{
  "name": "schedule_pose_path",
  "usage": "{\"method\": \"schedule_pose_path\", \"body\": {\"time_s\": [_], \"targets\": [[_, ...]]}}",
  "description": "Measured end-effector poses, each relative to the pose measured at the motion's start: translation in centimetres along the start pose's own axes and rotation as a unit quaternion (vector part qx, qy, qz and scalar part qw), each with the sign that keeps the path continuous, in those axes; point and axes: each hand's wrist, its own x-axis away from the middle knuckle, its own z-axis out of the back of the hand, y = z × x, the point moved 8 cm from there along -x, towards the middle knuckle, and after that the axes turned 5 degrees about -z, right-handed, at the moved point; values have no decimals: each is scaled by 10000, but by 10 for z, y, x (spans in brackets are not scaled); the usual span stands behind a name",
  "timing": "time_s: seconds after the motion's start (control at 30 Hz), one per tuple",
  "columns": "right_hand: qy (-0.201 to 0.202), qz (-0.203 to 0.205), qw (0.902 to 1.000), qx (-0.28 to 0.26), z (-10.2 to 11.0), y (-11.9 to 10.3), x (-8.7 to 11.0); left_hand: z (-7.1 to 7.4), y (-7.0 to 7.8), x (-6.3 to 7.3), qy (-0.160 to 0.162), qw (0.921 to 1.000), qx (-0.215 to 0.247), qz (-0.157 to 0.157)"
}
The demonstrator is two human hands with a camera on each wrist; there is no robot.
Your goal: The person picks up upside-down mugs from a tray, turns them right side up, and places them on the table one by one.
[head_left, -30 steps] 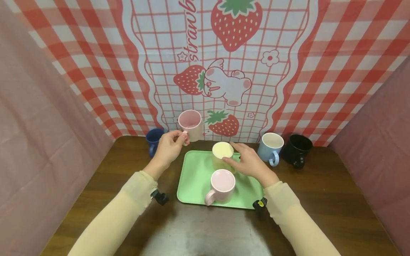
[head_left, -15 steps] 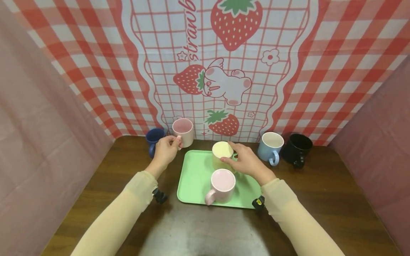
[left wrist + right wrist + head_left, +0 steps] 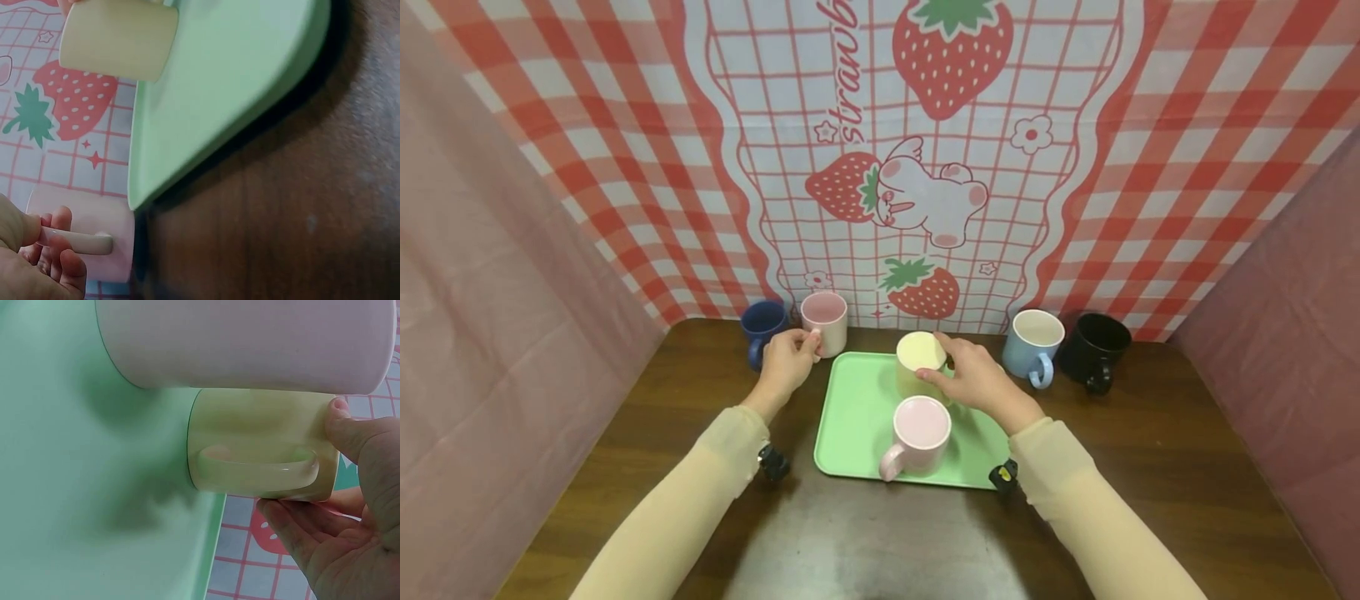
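My left hand pinches the handle of a pale pink mug. That mug is upright at the back of the table, just left of the green tray and beside a dark blue mug. Whether its base bears fully on the table is hard to tell. With thumb and fingers on opposite sides near the rim, my right hand grips a yellow mug, which stands at the tray's back. Its handle shows in the right wrist view. A second pink mug stands in front of it on the tray.
To the right of the tray stand a light blue mug and a black mug, close together. A strawberry-print cloth hangs right behind the mugs. Pink cloth closes off both sides of the wooden table.
My left hand has lowered the pale pink mug and moved it left, from the tray's back left corner toward the dark blue mug. My right hand has stayed at the yellow mug, its fingers settling closer.
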Motion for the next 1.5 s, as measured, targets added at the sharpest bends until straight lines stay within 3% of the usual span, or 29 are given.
{"method": "schedule_pose_path", "body": {"time_s": [0.27, 0.8, 1.1, 1.3, 1.5], "targets": [[-24, 3, 10000, 4, 1, -1, 0, 3, 0, 11, -130, 9993, 37, 347], [-89, -66, 9999, -32, -2, 2, 0, 6, -10, 19, -455, 9976, 280, 430], [-96, -51, 9999, -25, -3, 2, 0, 7, -6, 19, -549, 9975, 162, 413], [-89, -41, 10000, -9, -3, 2, 0, 8, -5, 19, -644, 9976, 71, 223], [-95, 1, 10000, 15, -2, 1, 0, 9, -7, 16, -513, 9970, -197, -537]]}}
